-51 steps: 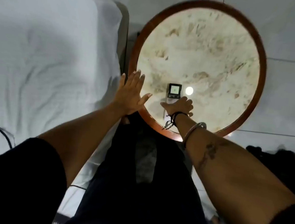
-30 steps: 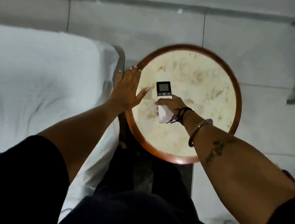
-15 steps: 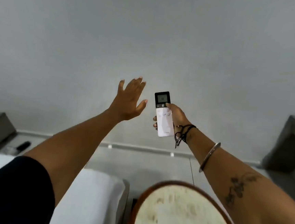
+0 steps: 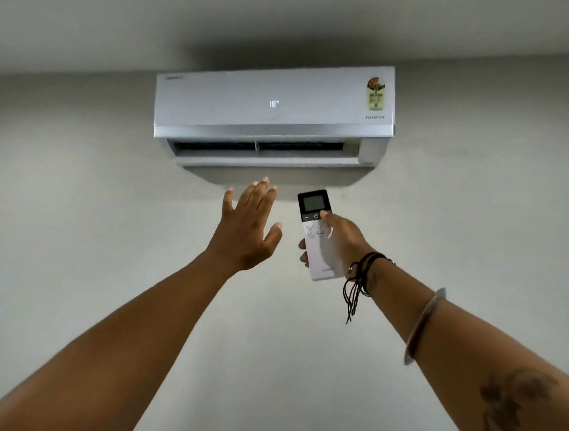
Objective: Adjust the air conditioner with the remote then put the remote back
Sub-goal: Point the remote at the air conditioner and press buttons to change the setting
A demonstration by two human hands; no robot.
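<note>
One white wall-mounted air conditioner (image 4: 274,111) shows 18. The right hand (image 4: 337,242) grips one white, dark-topped remote (image 4: 317,233), thumb on its buttons; the empty left hand (image 4: 245,229) has spread fingers.

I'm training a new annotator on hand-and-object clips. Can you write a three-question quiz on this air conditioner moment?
1. True or false: the left hand holds the remote.
2. What number glows on the front of the air conditioner?
3. Where does the right hand's thumb rest? A) on the remote's screen B) by the power button just under the screen C) on the remote's bottom edge

Key:
1. False. The left hand is open and empty; the right hand grips the remote.
2. 18.
3. B.
</note>
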